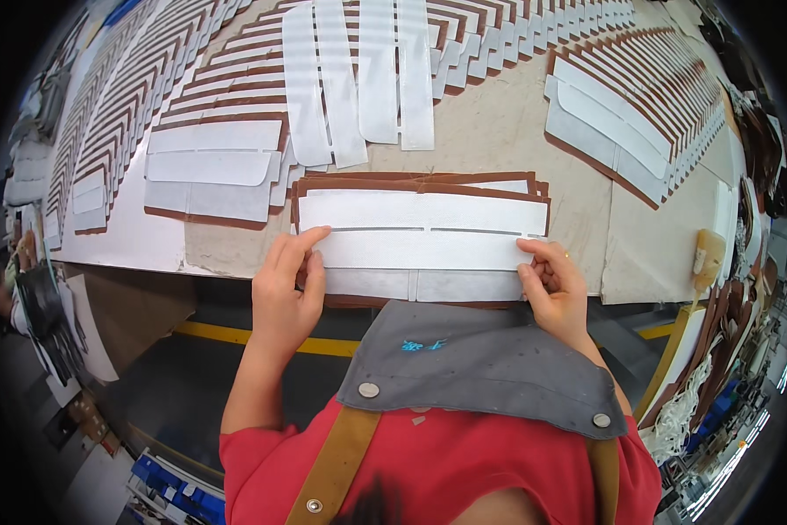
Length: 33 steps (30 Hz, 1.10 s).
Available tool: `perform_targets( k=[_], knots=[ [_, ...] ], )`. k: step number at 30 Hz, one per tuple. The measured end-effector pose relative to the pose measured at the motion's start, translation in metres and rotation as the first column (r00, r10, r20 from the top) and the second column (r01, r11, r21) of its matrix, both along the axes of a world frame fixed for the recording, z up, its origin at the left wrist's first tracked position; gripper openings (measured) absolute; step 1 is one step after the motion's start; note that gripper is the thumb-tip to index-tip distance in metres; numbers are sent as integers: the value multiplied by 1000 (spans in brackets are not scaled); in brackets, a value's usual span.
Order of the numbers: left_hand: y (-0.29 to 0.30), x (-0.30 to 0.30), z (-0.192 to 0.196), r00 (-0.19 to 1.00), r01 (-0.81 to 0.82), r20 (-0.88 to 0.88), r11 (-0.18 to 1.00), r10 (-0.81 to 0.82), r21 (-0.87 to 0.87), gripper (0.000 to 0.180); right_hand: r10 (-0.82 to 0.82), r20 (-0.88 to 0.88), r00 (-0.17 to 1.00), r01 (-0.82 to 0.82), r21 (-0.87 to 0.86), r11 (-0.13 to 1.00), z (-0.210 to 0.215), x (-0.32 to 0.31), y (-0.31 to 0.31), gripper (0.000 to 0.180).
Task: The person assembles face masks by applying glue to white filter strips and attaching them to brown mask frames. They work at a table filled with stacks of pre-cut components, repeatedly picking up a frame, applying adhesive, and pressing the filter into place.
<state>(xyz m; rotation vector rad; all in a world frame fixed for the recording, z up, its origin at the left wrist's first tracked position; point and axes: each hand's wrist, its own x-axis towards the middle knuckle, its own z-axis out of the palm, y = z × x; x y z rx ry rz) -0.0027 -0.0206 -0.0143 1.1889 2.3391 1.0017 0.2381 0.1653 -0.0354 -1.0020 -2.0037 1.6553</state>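
A long white panel [367, 248] with a narrow slit along its middle lies level over a small stack of brown-edged pieces [463, 286] at the table's near edge. My left hand [290, 282] is at the panel's left end, its index finger on top and its thumb near the lower edge. At the right end, my right hand [555, 284] pinches the panel between thumb and curled fingers. Brown margins of the pieces beneath show along the back and the right. The other fingers of both hands are curled and partly hidden.
Overlapping rows of brown-edged white pieces fan across the table [490, 122], with one fan [612, 131] at the right. Loose white strips [306, 87] lie crosswise behind the stack. A yellowish block [707, 260] sits at the right edge. A grey apron flap [481, 359] reaches the near edge.
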Motion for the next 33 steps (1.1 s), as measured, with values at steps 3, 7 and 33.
perform_targets(
  k=[3, 7, 33],
  knots=[
    [3, -3, 2, 1000, 0, -2, 999, 0, -46, 29, 25, 55, 998, -31, 109, 994, 8, -6, 2, 29],
    [6, -7, 3, 1000, 20, 0, 996, -20, -81, 31, 37, 87, 995, -52, 174, 983, 6, -8, 3, 30],
    [10, -9, 9, 985, 53, -146, 968, -91, -247, 32, 106, 170, 980, -145, 239, 960, 17, -15, 6, 46]
  ],
)
